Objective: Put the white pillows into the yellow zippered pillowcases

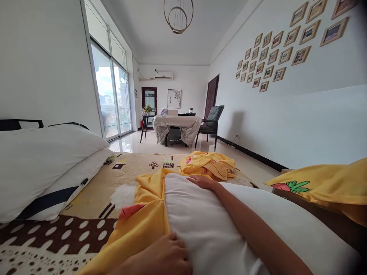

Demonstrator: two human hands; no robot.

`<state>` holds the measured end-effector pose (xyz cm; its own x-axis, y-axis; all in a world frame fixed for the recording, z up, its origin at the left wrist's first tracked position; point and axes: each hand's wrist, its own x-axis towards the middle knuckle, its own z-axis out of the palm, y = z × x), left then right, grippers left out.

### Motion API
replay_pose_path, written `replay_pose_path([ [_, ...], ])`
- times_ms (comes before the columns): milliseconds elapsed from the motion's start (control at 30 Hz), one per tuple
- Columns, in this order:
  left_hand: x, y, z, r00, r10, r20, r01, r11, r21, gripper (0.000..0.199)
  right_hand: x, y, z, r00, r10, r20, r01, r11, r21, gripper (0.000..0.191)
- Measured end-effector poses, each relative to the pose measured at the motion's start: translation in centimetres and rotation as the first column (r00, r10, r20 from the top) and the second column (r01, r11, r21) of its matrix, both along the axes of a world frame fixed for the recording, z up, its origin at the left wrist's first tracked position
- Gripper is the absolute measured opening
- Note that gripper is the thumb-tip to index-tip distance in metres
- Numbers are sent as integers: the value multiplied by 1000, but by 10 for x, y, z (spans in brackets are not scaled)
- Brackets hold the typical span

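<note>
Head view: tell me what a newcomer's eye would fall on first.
Probably the big white pillow in the foreground, with a bright yellow cover at its left end. After that, the cluster of framed pictures on the right-hand wall and the ringed lamp hanging from the ceiling.

No words here can be read.
Near the far edge of the patterned blanket [133,163], a small dark block [168,165] looks like letters, too tiny and blurry to read. More dark marks [109,162] sit close to the white pillow [48,160], and those can't be read either.
</note>
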<state>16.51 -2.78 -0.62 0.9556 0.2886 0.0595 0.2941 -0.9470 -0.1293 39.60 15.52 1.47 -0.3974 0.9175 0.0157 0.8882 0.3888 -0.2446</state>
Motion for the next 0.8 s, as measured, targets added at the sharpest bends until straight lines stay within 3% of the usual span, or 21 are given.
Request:
replay_pose_path([
  [67, -4, 9, 22, 963, 234, 131, -232, 972, -25, 14, 0, -7, -3, 1000, -9, 1, 9, 1000, 18, 65],
  [167, -4, 40, 49, 774, 559, 296, -582, 813, -15, 13, -2, -23, 2, 1000, -19, -11, 20, 996, 92, 66],
  [267, -5, 84, 52, 609, 739, 289, -772, 636, 0, 36, -8, -44, 12, 999, -38, 16, 33, 976, 213, 62],
  [367, -12, 119, 47, 529, 814, 239, -832, 553, -42, 39, -16, -66, 27, 996, -27, 88, -1, 954, 301, 57],
  [467, -18, 135, 53, 498, 820, 284, -848, 528, -38, 38, -25, -87, 44, 984, 68, 163, -113, 953, 283, 66],
  [600, -12, 142, 75, 506, 767, 395, -836, 548, 9, 38, -38, -112, 60, 952, 184, 246, -242, 942, 231, 90],
  [800, 40, 129, 110, 575, 662, 481, -748, 664, -20, 26, -62, -133, 54, 931, 202, 305, -298, 902, 311, 69],
])
